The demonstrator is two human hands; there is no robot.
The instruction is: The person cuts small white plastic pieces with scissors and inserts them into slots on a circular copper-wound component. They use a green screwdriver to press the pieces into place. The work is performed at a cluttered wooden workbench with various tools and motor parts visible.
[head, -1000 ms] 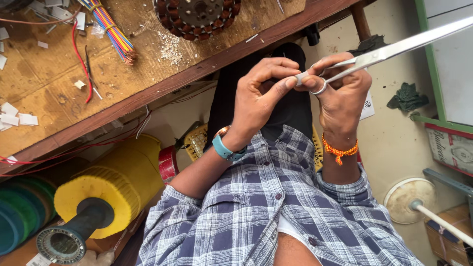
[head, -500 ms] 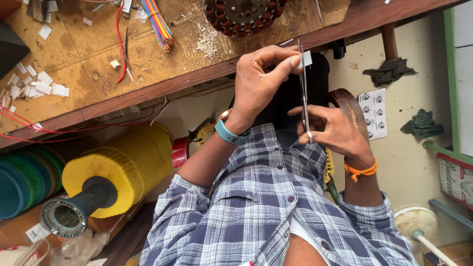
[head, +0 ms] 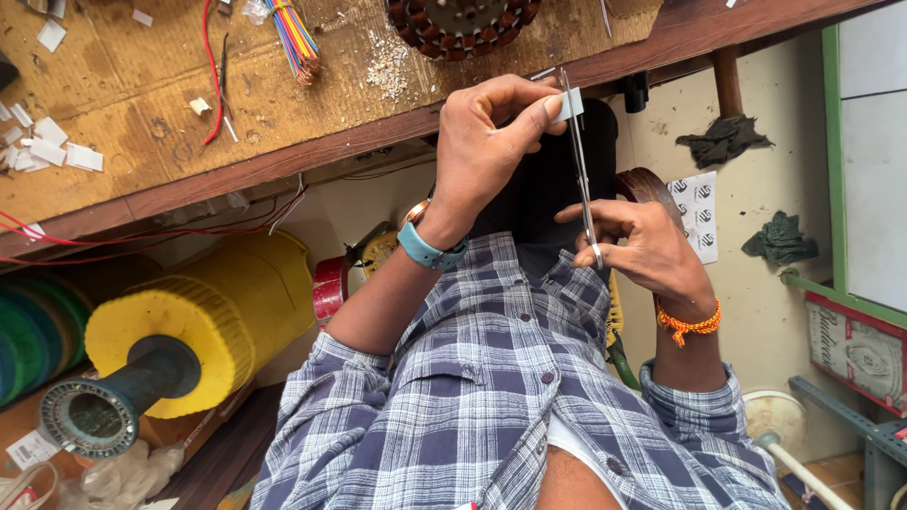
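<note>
This is a small electrical repair or winding workshop. Just above the fingers [head: 529, 104] runs a rough, scarred wooden workbench [head: 142, 113] strewn with white paper slips [head: 57, 151], loose red wire [head: 210, 66], a bundle of coloured wires [head: 295, 38] and what looks like a wound motor stator [head: 458, 21], though only its edge shows. Well off to the left of the fingers, below the bench, stand a large yellow spool [head: 203, 321] and green ones [head: 24, 331].

Worn wooden tabletop [head: 142, 113] with wiring scraps

On it lie a bundle of multicoloured wires [head: 295, 38], a loose red wire [head: 210, 71], small white paper slips [head: 52, 151], a patch of pale crumbs [head: 387, 68] and a round copper-wound stator [head: 461, 21] near the far edge.
</note>
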